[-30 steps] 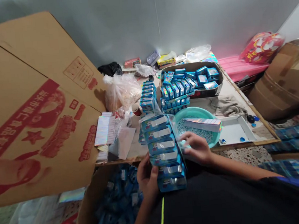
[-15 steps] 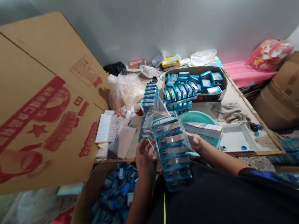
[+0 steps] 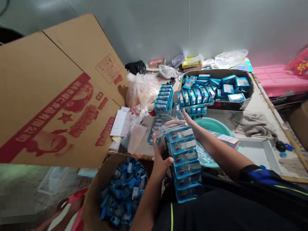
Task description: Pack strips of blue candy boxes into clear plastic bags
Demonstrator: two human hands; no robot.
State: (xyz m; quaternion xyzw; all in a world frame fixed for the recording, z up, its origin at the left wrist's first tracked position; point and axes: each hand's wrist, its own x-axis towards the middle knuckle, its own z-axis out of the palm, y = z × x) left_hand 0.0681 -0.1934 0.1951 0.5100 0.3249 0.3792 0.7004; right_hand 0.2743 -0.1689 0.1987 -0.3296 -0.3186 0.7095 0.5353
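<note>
A clear plastic bag of small blue boxes (image 3: 185, 159), stacked in a column, stands upright against my front. My left hand (image 3: 160, 161) holds the bag's left side, thumb against it and fingers pointing up. At the bag's upper right is my right hand (image 3: 193, 124), gripping the loose plastic at the top; some of its fingers show only through the film. Just beyond are a row of blue boxes (image 3: 164, 97) and another row of shiny blue boxes (image 3: 195, 97).
A brown carton (image 3: 96, 226) full of blue pieces is at lower left, below a large cardboard flap (image 3: 47, 115). A teal basin (image 3: 223, 125), a white tray (image 3: 269, 153) and a box of blue packs (image 3: 234, 106) stand on the table. Another person's arm (image 3: 60, 219) reaches in at lower left.
My view has turned left, so things appear further right. My right hand has moved up to the top of the bag, and my left thumb now lies against its side. Another person's arm has appeared.
</note>
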